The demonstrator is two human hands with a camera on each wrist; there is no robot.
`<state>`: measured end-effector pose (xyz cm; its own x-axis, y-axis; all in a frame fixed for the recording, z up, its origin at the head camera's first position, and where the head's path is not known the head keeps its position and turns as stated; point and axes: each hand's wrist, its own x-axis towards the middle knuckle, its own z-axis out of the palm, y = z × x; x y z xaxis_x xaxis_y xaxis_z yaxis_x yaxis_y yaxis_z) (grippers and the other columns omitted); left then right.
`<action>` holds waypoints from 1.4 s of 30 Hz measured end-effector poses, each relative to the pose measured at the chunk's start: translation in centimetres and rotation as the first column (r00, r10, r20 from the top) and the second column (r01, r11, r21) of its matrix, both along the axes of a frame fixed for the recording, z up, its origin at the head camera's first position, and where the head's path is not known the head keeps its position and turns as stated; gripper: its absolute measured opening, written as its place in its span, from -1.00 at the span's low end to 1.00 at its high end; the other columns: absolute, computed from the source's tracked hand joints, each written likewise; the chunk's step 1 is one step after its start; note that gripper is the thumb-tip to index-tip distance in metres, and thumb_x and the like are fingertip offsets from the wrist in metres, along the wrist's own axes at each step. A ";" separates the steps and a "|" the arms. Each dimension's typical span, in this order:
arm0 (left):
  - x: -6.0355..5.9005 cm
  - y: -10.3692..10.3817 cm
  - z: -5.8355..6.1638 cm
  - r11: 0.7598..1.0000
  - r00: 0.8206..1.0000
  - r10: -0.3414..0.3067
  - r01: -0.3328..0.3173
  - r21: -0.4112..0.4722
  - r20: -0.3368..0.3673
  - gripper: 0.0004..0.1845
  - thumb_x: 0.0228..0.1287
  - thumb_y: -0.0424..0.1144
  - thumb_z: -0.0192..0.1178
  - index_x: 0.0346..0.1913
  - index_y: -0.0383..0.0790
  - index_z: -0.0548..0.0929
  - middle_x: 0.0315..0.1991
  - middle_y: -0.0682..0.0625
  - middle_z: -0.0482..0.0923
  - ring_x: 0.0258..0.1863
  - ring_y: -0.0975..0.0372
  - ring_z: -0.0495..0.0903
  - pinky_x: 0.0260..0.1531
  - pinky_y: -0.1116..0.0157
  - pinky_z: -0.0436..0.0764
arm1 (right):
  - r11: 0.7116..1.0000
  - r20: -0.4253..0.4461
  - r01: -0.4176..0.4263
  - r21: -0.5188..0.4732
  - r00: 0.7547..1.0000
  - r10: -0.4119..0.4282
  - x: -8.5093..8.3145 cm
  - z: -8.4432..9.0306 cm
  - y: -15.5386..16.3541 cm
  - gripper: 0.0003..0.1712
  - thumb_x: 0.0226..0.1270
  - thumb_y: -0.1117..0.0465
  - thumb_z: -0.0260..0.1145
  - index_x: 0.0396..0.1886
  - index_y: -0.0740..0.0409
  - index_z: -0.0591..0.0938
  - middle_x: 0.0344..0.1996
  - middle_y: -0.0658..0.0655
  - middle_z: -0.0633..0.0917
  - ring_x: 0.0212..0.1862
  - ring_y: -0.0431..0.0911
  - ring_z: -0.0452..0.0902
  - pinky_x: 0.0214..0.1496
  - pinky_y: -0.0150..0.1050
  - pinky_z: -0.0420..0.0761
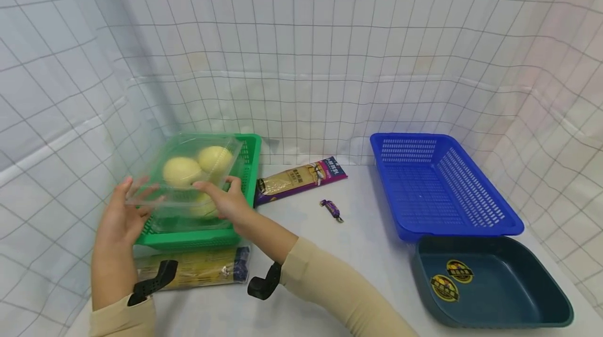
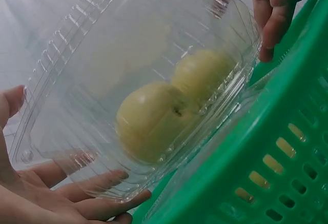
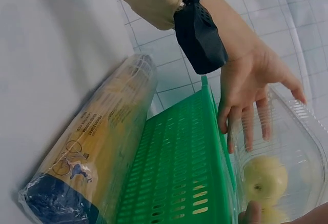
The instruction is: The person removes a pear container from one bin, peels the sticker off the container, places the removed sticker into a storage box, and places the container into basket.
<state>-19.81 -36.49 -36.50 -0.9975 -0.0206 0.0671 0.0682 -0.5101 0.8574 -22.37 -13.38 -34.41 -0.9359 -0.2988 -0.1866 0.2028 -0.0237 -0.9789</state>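
My left hand [image 1: 121,217] grips the left rim of a clear plastic box [image 2: 66,101], thumb on the rim and fingers spread against its underside. At the right edge, my right hand [image 1: 231,204] pinches the same box. The box is tilted over a green basket [image 1: 252,169]. Through the plastic show pale yellow round fruits [image 1: 182,171], apple-like; the left wrist view shows a dark stem hollow on one fruit [image 2: 148,116]. Whether they lie inside the box or behind its wall, I cannot tell.
In front of the basket lies a clear pack of pasta [image 1: 198,270]. A purple and gold pasta packet [image 1: 297,180] and a purple wrapped candy [image 1: 332,210] are right of it. Farther right stand a blue basket [image 1: 419,190] and a dark green tub [image 1: 499,295]. White gridded sheeting surrounds the table.
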 end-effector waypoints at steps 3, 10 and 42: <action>0.0 0.1 -0.6 0.995 0.999 0.029 -0.033 -0.095 -0.046 -0.69 0.55 -0.04 -0.20 0.11 0.02 0.51 -0.05 0.09 0.57 -0.10 0.21 0.63 0.35 0.20 -0.15 | 1.000 0.005 -0.011 -0.006 1.000 0.011 -0.2 -0.3 0.1 -0.21 0.25 -0.10 0.36 0.35 0.00 0.21 0.17 0.20 0.39 0.03 0.00 0.47 0.05 0.03 0.54; -0.4 -0.1 -1.4 0.997 0.997 0.049 -0.052 -0.065 -0.058 -0.71 0.55 -0.09 -0.20 0.13 -0.04 0.45 -0.01 0.08 0.52 -0.07 0.21 0.61 0.38 0.16 -0.36 | 1.000 0.013 0.021 0.001 1.000 -0.021 -0.3 -0.4 -0.2 -0.18 0.24 -0.05 0.39 0.40 0.03 0.24 0.17 0.19 0.43 0.10 0.04 0.45 0.09 0.02 0.51; -0.3 -0.2 -1.7 0.966 0.998 0.055 -0.052 0.254 -0.007 -0.77 0.52 -0.20 -0.08 0.09 -0.11 0.49 0.04 0.07 0.49 0.04 0.28 0.54 0.39 0.36 -0.38 | 0.991 -0.083 -0.008 0.136 0.996 0.020 -0.3 -0.4 2.3 -0.21 0.21 -0.14 0.40 0.36 0.01 0.34 0.04 0.08 0.53 0.01 -0.03 0.50 0.06 -0.02 0.51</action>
